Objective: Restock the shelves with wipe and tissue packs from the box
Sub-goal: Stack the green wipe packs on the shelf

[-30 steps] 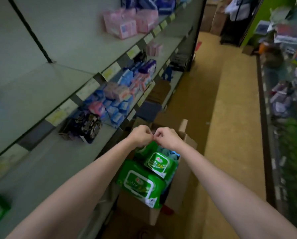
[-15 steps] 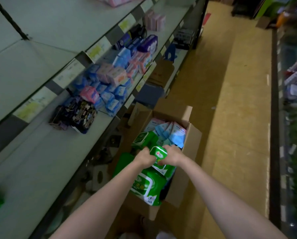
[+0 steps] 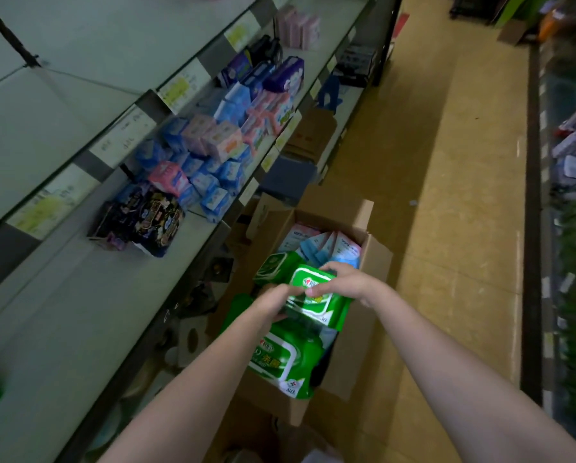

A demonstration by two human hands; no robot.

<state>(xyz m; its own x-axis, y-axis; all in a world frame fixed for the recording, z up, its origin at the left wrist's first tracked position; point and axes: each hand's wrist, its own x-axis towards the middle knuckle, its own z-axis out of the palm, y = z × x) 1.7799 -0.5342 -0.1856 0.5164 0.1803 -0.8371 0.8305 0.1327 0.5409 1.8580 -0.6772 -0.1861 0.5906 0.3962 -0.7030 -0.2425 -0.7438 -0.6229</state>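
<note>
wipe packs (image 3: 310, 295): green, white labels | box (image 3: 376, 255): brown | shelf packs (image 3: 213, 162): blue, pink

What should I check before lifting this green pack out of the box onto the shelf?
1. Right hand grips the green pack at its top: ok.
2. Left hand holds its left edge: ok.
3. Pack free of the box: not ok, it lies on other packs inside.
4. Larger wipe pack below won't get dragged along: cannot tell.
5. Bare space on the shelf near the box: ok.
</note>
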